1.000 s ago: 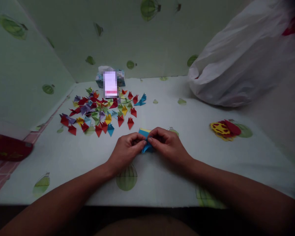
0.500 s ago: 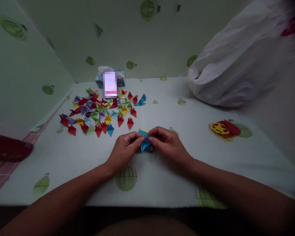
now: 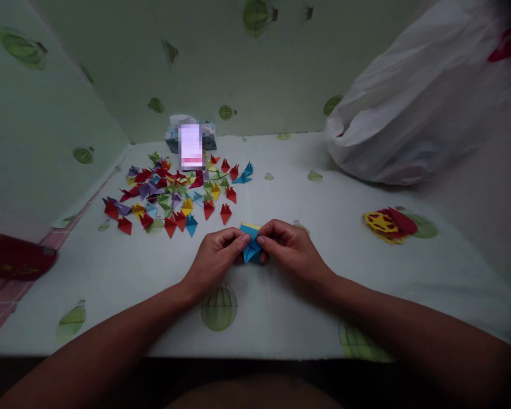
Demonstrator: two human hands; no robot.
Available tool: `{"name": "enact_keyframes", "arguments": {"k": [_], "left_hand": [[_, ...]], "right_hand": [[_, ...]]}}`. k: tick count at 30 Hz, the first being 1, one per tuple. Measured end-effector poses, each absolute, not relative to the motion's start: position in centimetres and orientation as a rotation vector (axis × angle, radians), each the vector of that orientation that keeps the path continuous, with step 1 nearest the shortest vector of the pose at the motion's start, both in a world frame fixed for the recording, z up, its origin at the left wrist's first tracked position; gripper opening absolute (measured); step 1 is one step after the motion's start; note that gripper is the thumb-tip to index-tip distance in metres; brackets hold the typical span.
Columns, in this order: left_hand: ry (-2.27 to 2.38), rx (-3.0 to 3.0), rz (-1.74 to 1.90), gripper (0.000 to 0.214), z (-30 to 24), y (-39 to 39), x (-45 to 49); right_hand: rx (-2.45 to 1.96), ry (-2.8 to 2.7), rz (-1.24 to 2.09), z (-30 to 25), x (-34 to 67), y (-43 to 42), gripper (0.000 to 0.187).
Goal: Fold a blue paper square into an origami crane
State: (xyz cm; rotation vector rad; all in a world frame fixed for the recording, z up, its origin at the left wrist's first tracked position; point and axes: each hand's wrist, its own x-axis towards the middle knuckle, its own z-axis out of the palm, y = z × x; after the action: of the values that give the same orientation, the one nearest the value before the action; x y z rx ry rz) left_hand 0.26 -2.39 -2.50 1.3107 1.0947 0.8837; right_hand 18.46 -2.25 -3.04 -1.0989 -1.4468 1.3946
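My left hand point(image 3: 216, 258) and my right hand point(image 3: 290, 247) meet at the middle of the table, both pinching a small folded blue paper piece point(image 3: 251, 250) between thumbs and fingertips. Just behind the blue piece lies a small stack of paper with a yellow edge point(image 3: 250, 227), partly hidden by my fingers. A spread of several folded paper pieces point(image 3: 174, 193) in red, yellow, blue, purple and green lies to the back left of my hands.
A blurred box or packet point(image 3: 191, 143) stands behind the paper pile. A large white plastic bag point(image 3: 413, 108) fills the back right. A red and yellow object point(image 3: 389, 223) lies at right, a dark red item point(image 3: 12, 255) at the left edge. The table point(image 3: 281, 307) has a balloon-print cover.
My fingers have shifted slightly on the blue piece, which now sits a little higher between the fingertips. Both arms stay where they were.
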Motion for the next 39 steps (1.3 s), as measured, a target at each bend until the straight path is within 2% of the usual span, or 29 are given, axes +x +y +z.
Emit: {"name": "enact_keyframes", "arguments": {"k": [39], "left_hand": [[1.169, 1.368, 0.933, 0.033, -2.44, -2.47, 0.54]], "right_hand": [[-1.058, -1.411, 1.413, -3.55, 18.34, -2.45, 0.021]]}}
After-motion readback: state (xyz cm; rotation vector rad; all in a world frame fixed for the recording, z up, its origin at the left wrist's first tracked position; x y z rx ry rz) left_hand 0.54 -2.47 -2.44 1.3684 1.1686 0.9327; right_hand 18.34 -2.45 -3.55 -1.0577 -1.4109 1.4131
